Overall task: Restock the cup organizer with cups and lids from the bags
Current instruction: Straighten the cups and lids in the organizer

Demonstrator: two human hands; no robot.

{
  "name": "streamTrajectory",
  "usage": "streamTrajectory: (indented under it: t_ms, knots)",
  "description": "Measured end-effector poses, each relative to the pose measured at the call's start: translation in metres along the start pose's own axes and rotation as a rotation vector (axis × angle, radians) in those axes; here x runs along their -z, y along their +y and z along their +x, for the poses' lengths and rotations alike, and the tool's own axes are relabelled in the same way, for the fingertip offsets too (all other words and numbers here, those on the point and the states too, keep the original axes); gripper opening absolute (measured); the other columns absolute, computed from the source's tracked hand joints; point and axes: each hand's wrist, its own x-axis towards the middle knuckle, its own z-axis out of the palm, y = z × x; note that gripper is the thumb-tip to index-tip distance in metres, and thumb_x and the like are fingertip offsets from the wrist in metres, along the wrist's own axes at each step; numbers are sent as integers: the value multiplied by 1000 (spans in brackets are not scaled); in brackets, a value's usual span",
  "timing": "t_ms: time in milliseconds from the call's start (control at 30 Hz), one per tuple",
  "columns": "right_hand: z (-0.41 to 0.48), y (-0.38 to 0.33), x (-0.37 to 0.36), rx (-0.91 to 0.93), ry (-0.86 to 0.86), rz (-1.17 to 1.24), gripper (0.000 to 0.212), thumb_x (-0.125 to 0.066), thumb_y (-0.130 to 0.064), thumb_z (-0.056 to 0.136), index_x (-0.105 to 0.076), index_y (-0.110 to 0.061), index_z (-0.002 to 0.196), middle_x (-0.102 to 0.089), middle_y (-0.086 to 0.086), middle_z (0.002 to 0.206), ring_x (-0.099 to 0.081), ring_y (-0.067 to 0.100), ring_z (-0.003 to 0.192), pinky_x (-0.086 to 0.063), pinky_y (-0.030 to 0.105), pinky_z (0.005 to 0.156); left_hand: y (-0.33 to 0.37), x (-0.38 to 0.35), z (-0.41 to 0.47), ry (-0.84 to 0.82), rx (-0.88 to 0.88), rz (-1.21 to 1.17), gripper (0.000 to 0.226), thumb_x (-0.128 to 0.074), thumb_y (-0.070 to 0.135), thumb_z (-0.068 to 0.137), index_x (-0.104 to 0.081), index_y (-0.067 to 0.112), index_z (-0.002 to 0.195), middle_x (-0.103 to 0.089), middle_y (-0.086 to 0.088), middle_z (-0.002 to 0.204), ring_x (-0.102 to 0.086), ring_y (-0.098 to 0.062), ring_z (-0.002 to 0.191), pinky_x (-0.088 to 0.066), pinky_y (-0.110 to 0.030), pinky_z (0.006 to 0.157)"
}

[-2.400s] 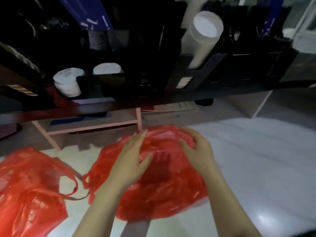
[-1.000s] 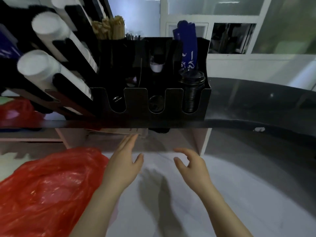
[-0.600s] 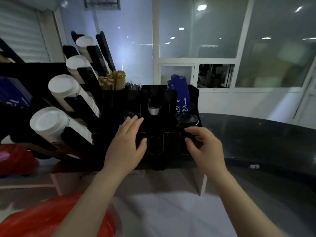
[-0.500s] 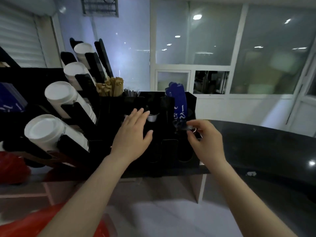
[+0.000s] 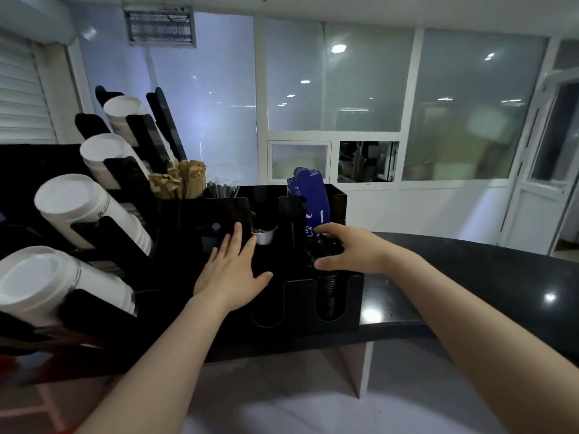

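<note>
The black cup organizer (image 5: 300, 311) stands on a dark counter (image 5: 476, 277). A stack of black lids (image 5: 329, 297) fills its front right slot. My right hand (image 5: 351, 249) curls over the top of that stack, fingers above and thumb below, pinching the upper lids. Just left of it, my left hand (image 5: 230, 274) lies flat and open over the middle of the organizer, holding nothing. Slanted rows of white cups (image 5: 84, 211) lie in the racks at the left.
A blue packet (image 5: 310, 195) stands in the back right compartment, with a small cup (image 5: 264, 236) beside it. Wooden stirrers (image 5: 181, 181) stick up further left. The front middle slot (image 5: 268, 305) looks dark and unfilled. Glass partitions stand behind the counter.
My view rose from the red bags on the floor to the organizer. Both hands came up empty; the right one closed round the top of the black lid stack.
</note>
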Motion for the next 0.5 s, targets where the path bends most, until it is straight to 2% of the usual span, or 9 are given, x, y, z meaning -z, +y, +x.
streamTrajectory:
  t_ms: [133,333,500]
  knots:
    - [8,0,0,17,-82,-33,85,-77,-48,70,-33,-37,142,-48,-9,135,-49,14,117,-38,26,92,2,1,-1,6,-4,16,82,-43,58,89,2,27,151,28,-3,154,8,-23,146,-3,-38,116]
    - [13,-1,3,69,-28,-22,76,-79,-35,70,-43,-34,137,-53,-7,125,-53,12,105,-40,23,86,3,3,-3,6,-11,5,78,-44,55,91,-1,29,150,29,-3,154,7,-23,146,-4,-38,117]
    - [10,-1,8,77,-18,59,71,-78,-28,71,-45,-33,134,-56,-5,122,-56,16,106,-47,33,94,3,4,-3,10,-13,-1,77,-44,55,91,-2,30,150,29,-2,154,7,-22,146,-5,-38,117]
